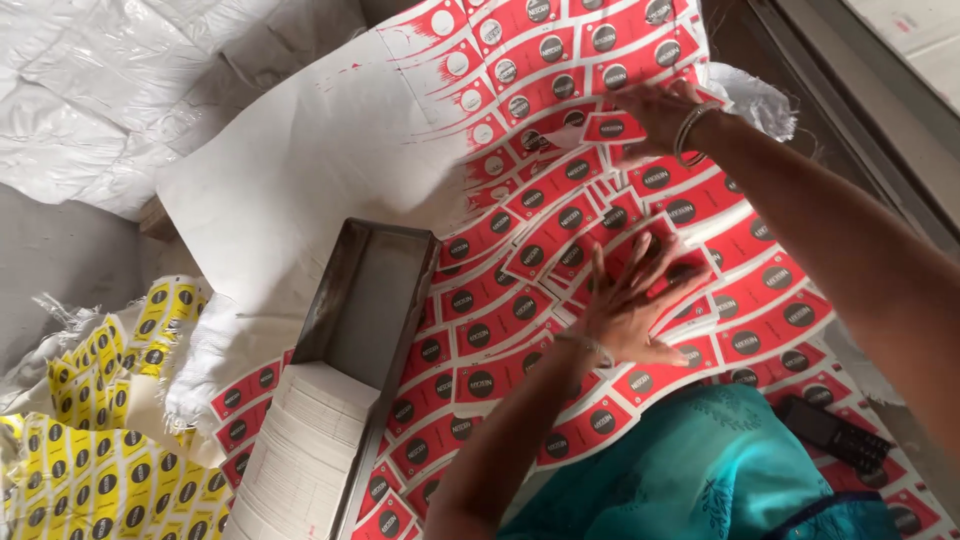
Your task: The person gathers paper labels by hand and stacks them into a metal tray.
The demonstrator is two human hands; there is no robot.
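Turquoise cloth (700, 470) fills the near edge at six o'clock, a black phone (835, 432) at four o'clock beside it. The left hand (635, 300) lies spread, fingers flat on the sheet of red labels (500, 320). At eight o'clock, a metal tray (365, 300) holds stacked white cards (310, 440), yellow label sheets (90, 450) beyond. Farther, at one o'clock, the right hand (655, 110) pinches one red label (612, 127) off the sheet.
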